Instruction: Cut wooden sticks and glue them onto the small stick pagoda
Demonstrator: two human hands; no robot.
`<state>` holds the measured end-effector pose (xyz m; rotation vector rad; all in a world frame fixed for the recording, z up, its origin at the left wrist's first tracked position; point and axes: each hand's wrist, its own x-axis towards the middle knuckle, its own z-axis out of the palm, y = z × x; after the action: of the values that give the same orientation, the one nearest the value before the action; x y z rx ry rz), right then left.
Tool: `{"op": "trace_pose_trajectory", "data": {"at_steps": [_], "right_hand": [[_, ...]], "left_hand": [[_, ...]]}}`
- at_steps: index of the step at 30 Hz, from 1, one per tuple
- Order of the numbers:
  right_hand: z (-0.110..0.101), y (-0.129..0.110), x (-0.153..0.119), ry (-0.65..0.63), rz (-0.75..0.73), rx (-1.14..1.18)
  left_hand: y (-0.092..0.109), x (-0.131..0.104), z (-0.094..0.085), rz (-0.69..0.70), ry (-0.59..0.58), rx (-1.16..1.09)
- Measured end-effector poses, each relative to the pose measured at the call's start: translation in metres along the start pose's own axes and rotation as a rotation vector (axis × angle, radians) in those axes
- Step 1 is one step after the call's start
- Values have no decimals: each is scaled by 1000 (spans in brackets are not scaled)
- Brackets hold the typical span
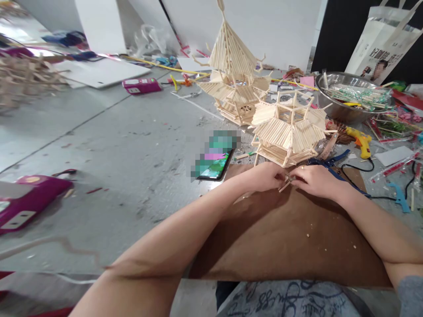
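Over the brown board (284,237), my left hand (269,177) and my right hand (313,179) meet with fingertips pinched. Between them is a small wooden stick piece (284,185), partly hidden by the fingers, so its full shape cannot be made out. Just beyond my hands stands a stick-built pavilion model (291,132) with a sloping roof and an open frame on top. Behind it to the left rises a taller stick pagoda (234,66) with a pointed roof. A phone (214,169) with a lit screen lies left of my hands.
A yellow glue gun (361,143), its black cord and blue-handled pliers (333,169) lie to the right. Behind them sits a metal bowl (350,112) of wrapped sticks, near a white bag (380,46). Purple power strips (39,198) are at left; scraps litter the table.
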<state>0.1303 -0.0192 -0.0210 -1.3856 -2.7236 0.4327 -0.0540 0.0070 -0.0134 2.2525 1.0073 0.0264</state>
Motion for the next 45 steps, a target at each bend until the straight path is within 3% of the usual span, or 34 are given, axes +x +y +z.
{"op": "trace_pose_trajectory", "data": {"at_steps": [6,12,23,28,31,33,35,37,39,42,45], "right_hand": [[-6,1,-1,88,-50,299],[-9,1,-1,174,-14,512],[-18,-6,-5,217,22,410],[-44,-4,-18,283,-2,289],[-67,22,-33,508,161,267],[-77,56,-43,694,399,158],[-78,99,-50,786,658,-27],[-69,141,-55,674,927,-137],[-54,175,-56,473,1079,-117],[-30,202,-53,387,1113,-47],[-18,210,-49,430,1091,-33]], "left_hand": [[-1,-1,-3,-53,-66,-439],[-1,-1,-2,-4,-72,-638],[16,-4,6,-87,37,-727],[25,-5,8,-65,45,-801],[29,-8,7,-62,38,-827],[28,-9,7,-58,43,-818],[27,-10,7,-38,67,-812],[25,-9,7,-21,122,-806],[24,-8,8,-21,178,-805],[24,-8,9,-29,237,-830],[26,-11,5,-8,288,-851]]}}
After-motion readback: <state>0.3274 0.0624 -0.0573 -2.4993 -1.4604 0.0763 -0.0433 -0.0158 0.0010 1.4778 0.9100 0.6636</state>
